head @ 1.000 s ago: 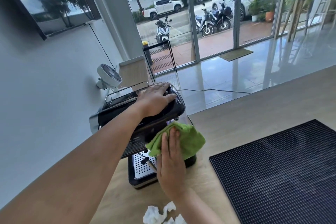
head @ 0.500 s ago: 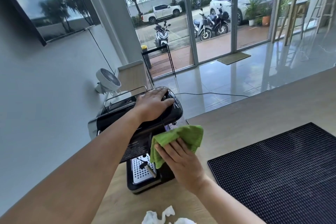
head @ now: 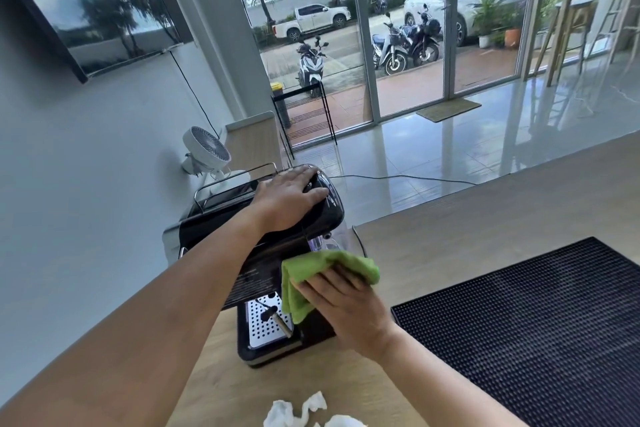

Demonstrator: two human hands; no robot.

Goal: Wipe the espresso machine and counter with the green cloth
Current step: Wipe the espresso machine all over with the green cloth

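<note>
Your left hand [head: 291, 199] lay flat atop the espresso machine [head: 332, 217], bracing it. Your right hand [head: 346, 308], also flat, pressed the green cloth [head: 311, 270] against its side. Machine wiping was in hand; the next stroke likely called for that same bracing.

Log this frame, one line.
phase: wiping | left hand: rests on espresso machine top | right hand: presses green cloth on its side

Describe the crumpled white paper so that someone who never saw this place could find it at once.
Find the long wooden counter, where a black espresso machine stands at the left end. On the counter just in front of the machine's base lies the crumpled white paper. It is the only white, wrinkled thing there, unlike the green cloth and the flat black mat.
</note>
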